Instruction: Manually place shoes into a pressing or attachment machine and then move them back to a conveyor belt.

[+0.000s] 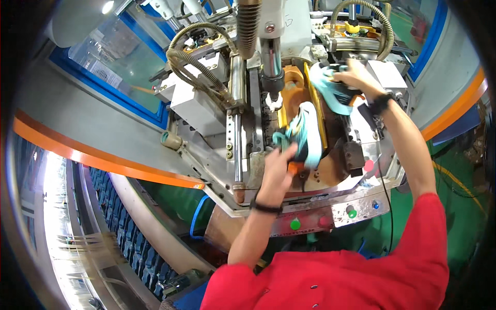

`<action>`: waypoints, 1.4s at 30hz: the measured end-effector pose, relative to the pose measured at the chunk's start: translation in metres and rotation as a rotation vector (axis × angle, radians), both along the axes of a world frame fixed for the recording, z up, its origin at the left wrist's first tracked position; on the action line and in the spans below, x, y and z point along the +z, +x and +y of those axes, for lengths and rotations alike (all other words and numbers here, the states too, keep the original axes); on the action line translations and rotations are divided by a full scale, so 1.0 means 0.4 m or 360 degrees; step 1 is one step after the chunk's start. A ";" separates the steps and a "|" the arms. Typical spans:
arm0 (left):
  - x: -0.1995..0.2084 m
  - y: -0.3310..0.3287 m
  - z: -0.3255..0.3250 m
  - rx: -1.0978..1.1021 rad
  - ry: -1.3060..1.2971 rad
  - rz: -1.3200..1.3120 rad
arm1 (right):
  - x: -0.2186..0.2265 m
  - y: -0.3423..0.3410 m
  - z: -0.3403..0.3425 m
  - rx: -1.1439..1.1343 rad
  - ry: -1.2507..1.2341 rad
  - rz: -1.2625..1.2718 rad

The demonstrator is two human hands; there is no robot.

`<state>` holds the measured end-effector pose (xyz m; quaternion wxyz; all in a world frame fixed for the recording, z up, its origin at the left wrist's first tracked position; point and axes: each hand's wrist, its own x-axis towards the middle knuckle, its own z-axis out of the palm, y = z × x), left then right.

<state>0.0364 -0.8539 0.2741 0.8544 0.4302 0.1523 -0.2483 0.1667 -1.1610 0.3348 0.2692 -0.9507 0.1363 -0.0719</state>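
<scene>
My left hand [278, 173] is closed on a sneaker [308, 135] with a pale teal sole, dark upper and teal laces. That sneaker is tilted over the near part of an orange-yellow mould [294, 95] in the machine. Farther off and to the right, my right hand [359, 78] grips a second sneaker [333, 90] of the same teal, white and black colours. It is held up beside the mould's right wall, partly smeared by motion. The fingers of both hands are partly hidden by the shoes.
A vertical press rod [272, 67] hangs just left of the mould. Ribbed metal hoses [192, 77] curve to its left. At the front sits a control panel [338, 214] with coloured buttons. An orange-edged guard [111, 164] curves round the left, near a conveyor [132, 235].
</scene>
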 end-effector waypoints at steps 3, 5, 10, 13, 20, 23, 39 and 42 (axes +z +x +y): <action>0.085 -0.193 0.136 0.0001 0.0146 -0.0119 | -0.083 0.110 0.146 0.0123 0.0122 0.0353; 0.123 -0.318 0.242 0.0165 0.0353 -0.0146 | -0.182 0.176 0.248 0.0137 -0.0009 0.0429; 0.185 -0.550 0.378 0.0798 0.0679 -0.0157 | -0.418 0.172 0.377 -0.0161 -0.0247 -0.0244; 0.159 -0.669 0.420 0.1102 0.0751 -0.0095 | -0.389 0.152 0.368 -0.0059 -0.0149 -0.0059; 0.111 -0.778 0.391 0.1541 0.0683 -0.0010 | -0.223 -0.486 0.515 0.1197 0.0405 -0.0853; 0.106 -0.770 0.358 0.1583 0.0678 0.0089 | -0.400 -0.664 0.579 0.1322 0.0356 -0.0513; 0.070 -0.822 0.346 0.1547 0.0524 0.0052 | 0.185 -0.155 0.376 0.0227 0.0320 -0.1903; 0.058 -0.804 0.336 0.1492 0.0513 0.0041 | 0.332 0.084 0.237 0.1467 0.0724 -0.2107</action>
